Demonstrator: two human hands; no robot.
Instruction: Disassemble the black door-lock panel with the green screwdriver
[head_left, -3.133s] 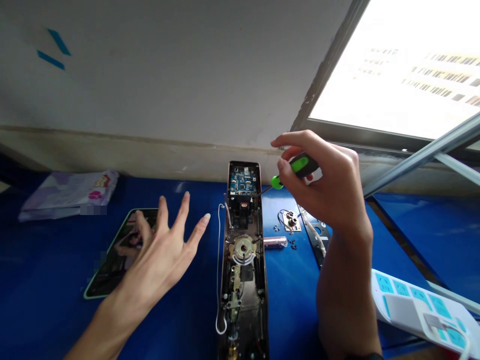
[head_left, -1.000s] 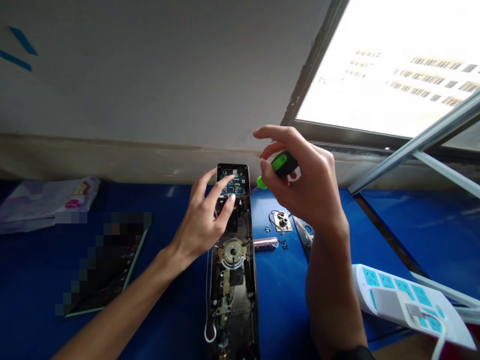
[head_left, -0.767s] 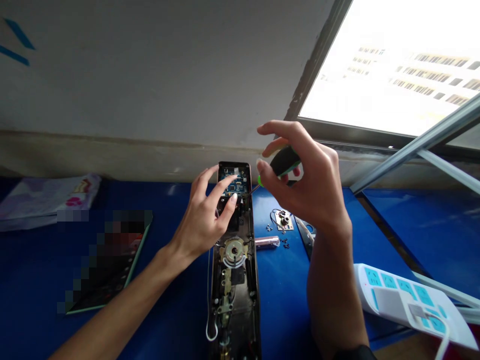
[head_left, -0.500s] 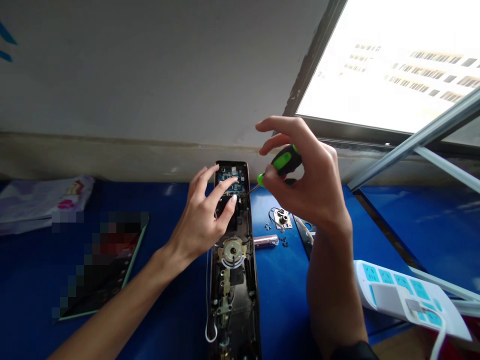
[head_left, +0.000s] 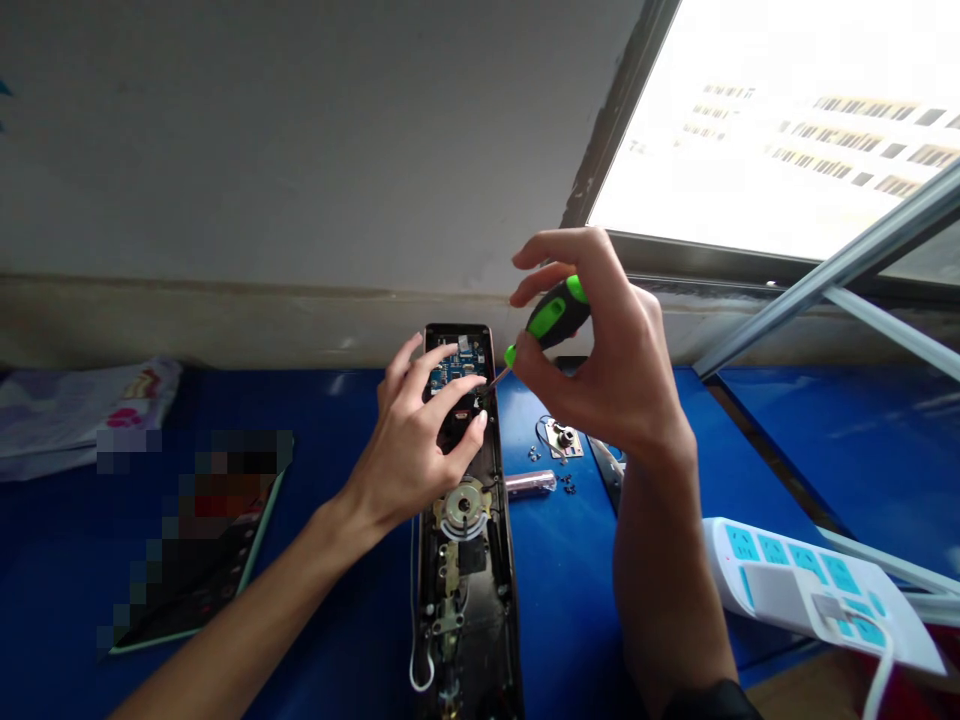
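Note:
A long black device housing [head_left: 480, 590] lies lengthwise on the blue table, its inside exposed. At its far end is a blue circuit board [head_left: 469, 358], partly hidden by my left hand [head_left: 420, 430]. The fingers of that hand are spread over the board, with index finger and thumb apart near its lower right edge. My right hand [head_left: 615, 350] grips a green and black screwdriver [head_left: 551, 320] between thumb and fingers. The screwdriver slants down to the left, its tip beside my left index finger at the housing's right side. A round metal part [head_left: 465, 505] sits mid-housing.
Right of the housing lie a pink wrapped cylinder [head_left: 531, 484], a small camera-like module [head_left: 562, 438] and several tiny screws [head_left: 568, 485]. A white power strip [head_left: 817, 590] is at the right, a tablet [head_left: 217, 540] at the left. Behind is a wall [head_left: 300, 150].
My left hand has shifted slightly down the housing, uncovering more of the board, and its thumb has moved right. The screwdriver has moved a little left, still in my right hand.

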